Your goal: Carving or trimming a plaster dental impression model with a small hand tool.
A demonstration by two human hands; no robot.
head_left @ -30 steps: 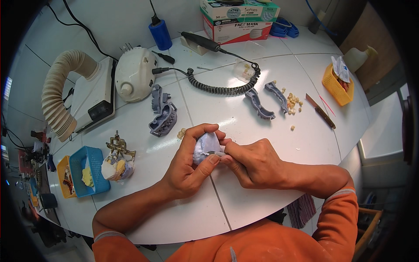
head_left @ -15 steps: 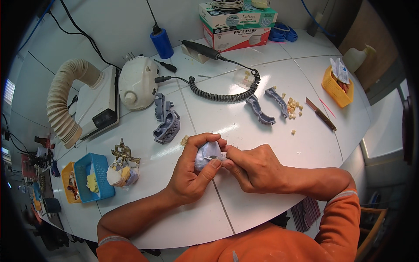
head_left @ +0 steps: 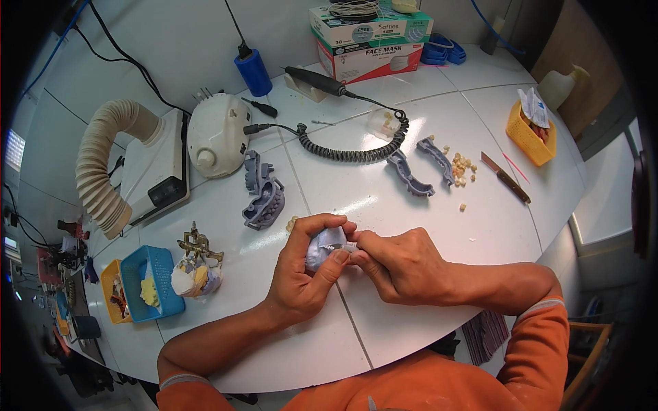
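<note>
My left hand [head_left: 296,281] is closed around a pale lavender piece [head_left: 325,246], which looks like a plaster dental cast. Its fingers wrap the far side and its thumb lies along the near edge. My right hand [head_left: 408,267] meets it from the right, thumb and forefinger pinched on a small slim tool [head_left: 347,248]. The tool's tip touches the cast beside my left thumb; the rest is hidden in the fingers. Just beyond my left hand, a few cream-coloured artificial teeth [head_left: 292,223] show partly.
Grey dental moulds [head_left: 263,198] lie far left, others [head_left: 411,177] far right by loose teeth [head_left: 463,168] and a knife [head_left: 506,178]. A drill control box [head_left: 218,137], coiled cord [head_left: 343,153], articulator with cast [head_left: 197,270], blue basket [head_left: 156,274] and yellow basket [head_left: 531,137] stand around.
The whole view has shifted slightly. Both hands keep their grips, and the cast appears turned a little against the tool.
</note>
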